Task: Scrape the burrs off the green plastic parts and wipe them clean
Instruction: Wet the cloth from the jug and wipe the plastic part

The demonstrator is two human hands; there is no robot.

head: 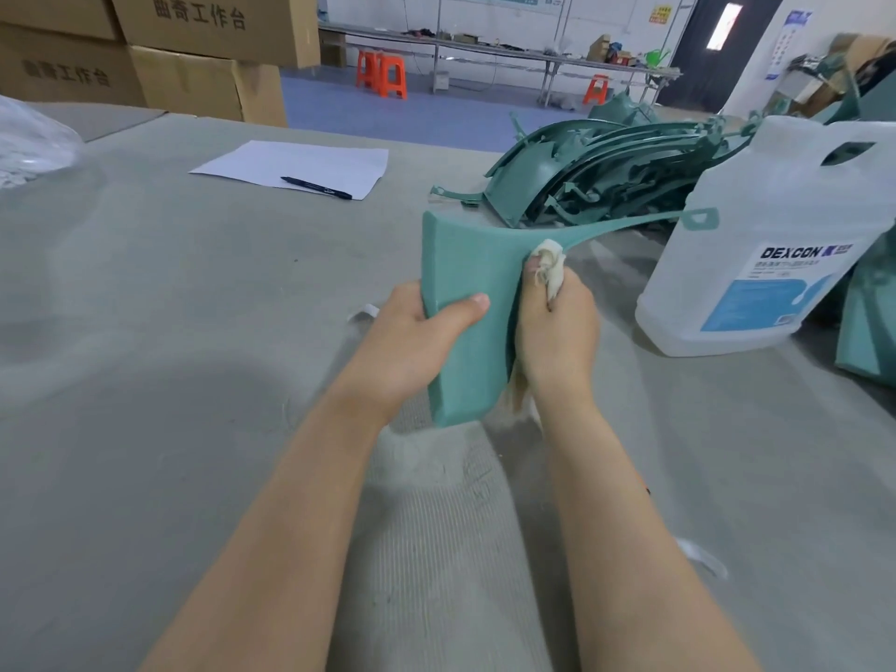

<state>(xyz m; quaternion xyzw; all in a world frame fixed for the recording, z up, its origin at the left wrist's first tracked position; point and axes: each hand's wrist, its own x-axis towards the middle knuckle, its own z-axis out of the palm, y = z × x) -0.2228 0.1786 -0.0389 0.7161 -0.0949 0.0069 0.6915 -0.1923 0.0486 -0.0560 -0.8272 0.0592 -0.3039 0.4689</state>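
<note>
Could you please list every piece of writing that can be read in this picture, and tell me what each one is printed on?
"DEXCON": label of the white plastic jug; the smaller lines under it are too blurred to read.
"曲奇工作台": upper cardboard box.
"曲奇工作台": lower cardboard box, fainter.
Yellow sign on the far wall: too small to read.
Blue poster on the right wall: too blurred to read.
Sheet of paper: no writing visible.

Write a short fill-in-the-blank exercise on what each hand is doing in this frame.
1. The left hand grips the lower edge of the green ____ part.
2. The right hand holds a white ____ against that part's right edge.
3. A black ____ lies on the sheet of paper.
4. The jug stands on the person's ____ side.

Missing words: plastic; cloth; pen; right
</note>
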